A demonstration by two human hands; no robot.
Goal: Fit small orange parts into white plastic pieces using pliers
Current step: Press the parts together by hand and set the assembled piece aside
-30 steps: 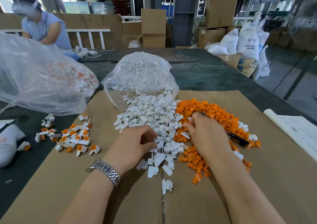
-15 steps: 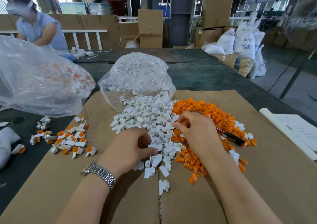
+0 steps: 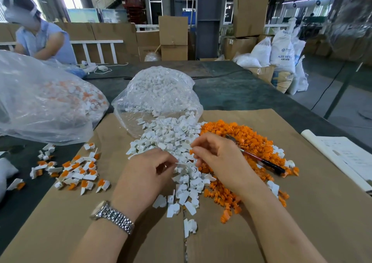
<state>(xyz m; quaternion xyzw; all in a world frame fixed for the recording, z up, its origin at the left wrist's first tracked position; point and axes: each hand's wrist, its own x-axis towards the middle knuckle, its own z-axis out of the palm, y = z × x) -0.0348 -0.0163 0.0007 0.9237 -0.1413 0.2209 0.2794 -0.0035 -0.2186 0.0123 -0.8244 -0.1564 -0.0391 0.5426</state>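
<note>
Head view: left hand (image 3: 148, 169) pinches white piece (image 3: 182, 163), right hand (image 3: 218, 155) pinches orange part (image 3: 191, 152) just above white pile (image 3: 171, 139). Pliers (image 3: 259, 159) lie unused on orange heap (image 3: 241, 133), on cardboard over counter (image 3: 241, 93). Advice: align orange part to socket, seat by fingers, then squeeze with pliers.
</note>
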